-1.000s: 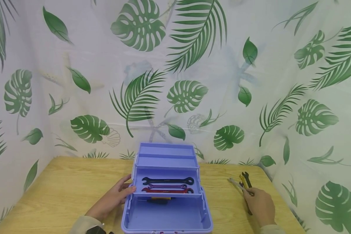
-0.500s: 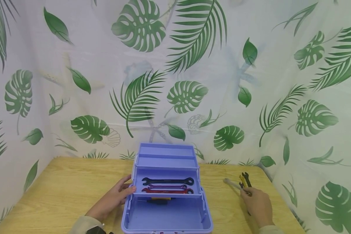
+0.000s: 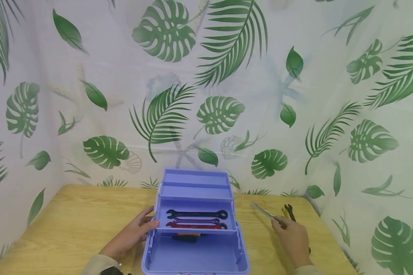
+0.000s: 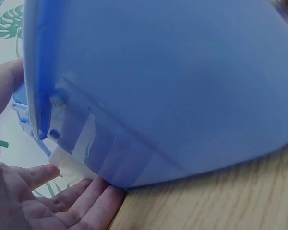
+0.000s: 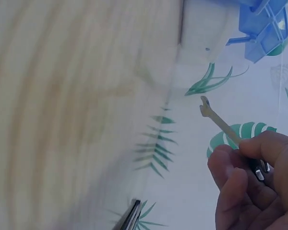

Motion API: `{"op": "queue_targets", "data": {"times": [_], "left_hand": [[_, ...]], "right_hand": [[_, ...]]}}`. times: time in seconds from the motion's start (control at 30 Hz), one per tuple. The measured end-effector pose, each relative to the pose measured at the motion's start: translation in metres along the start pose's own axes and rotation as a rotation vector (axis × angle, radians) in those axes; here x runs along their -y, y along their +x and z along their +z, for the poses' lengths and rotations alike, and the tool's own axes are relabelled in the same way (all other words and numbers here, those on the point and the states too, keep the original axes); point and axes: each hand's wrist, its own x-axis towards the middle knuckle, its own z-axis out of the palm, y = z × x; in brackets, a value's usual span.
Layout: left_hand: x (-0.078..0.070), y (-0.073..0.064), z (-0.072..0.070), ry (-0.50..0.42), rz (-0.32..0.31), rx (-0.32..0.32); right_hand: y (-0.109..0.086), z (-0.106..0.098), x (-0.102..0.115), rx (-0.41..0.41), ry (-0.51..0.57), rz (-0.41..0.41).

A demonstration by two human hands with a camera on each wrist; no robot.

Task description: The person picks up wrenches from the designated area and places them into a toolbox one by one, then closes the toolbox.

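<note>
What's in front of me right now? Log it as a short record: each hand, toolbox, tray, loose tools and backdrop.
Left hand: touches the left side of the toolbox
Right hand: holds a silver wrench
Toolbox: blue, open, on a wooden table
Tray: black wrench, purple wrench, red wrench
Lower compartment: yellow and black tool parts, partly hidden
Table, right side: dark wrench and yellow tool, partly hidden by the hand
Backdrop: white, green leaf print
</note>
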Motion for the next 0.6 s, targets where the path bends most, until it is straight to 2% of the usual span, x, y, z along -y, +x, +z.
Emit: {"op": "queue_targets", "data": {"times": [0.23,0.43,0.6], "left_hand": [[0.0,0.0,-0.001,-0.003,-0.011,-0.007],[0.001,-0.001,0.0,0.007,-0.01,-0.01],[0.001,0.0,-0.001,0.007,-0.011,-0.014]], "right_hand": [[0.005,0.01,0.017,-0.147,0.013,-0.096],[0.007,0.009,0.027,-0.224,0.079,-0.077],[0.007,0.01,0.028,-0.31,0.129,-0.132]]}}
